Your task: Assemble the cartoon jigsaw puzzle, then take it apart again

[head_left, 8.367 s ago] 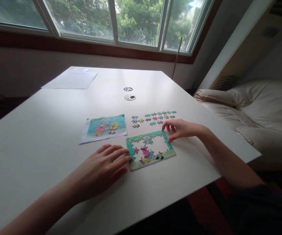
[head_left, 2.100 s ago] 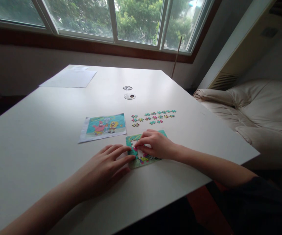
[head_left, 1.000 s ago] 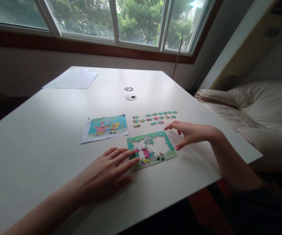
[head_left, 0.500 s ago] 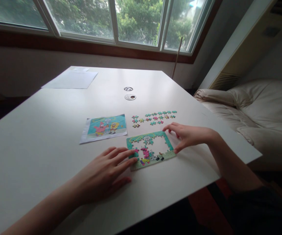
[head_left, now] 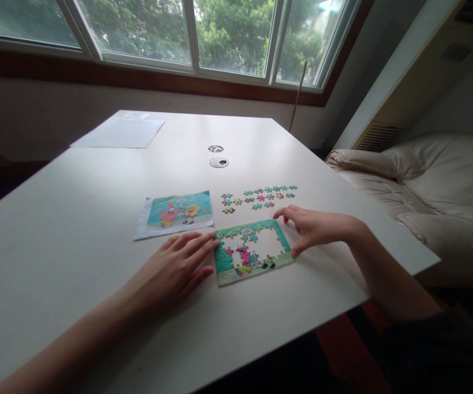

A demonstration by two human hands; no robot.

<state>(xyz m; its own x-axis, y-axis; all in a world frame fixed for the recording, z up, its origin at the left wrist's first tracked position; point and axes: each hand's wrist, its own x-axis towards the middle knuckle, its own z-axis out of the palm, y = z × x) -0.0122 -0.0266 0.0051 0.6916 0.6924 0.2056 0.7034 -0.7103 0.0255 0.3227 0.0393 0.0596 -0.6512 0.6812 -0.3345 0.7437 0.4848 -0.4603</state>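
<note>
A jigsaw puzzle [head_left: 225, 273] lies flat on the white table, its border joined and gaps showing in the middle. Fingertips of my left hand [head_left: 179, 260] rest at its left edge, the fingers stretched out. My right hand [head_left: 314, 230] is at the right side, with fingers near the top right corner and thumb by the right edge; nothing is gripped in it. Behind the puzzle, loose jigsaw pieces [head_left: 261, 197] are spread in rows. To their left is a printed picture sheet [head_left: 179, 213] with cartoon figures.
Two round discs [head_left: 219, 162] lie farther back on the white table [head_left: 76, 230]. White paper sheets [head_left: 121, 134] are at the far left. A pale sofa [head_left: 437, 180] stands to the right, and a thin stick [head_left: 298, 98] leans near the window.
My left hand has slid left and slightly up, off the puzzle's inner left part to its edge, uncovering the lower left border. My right hand has hardly moved.
</note>
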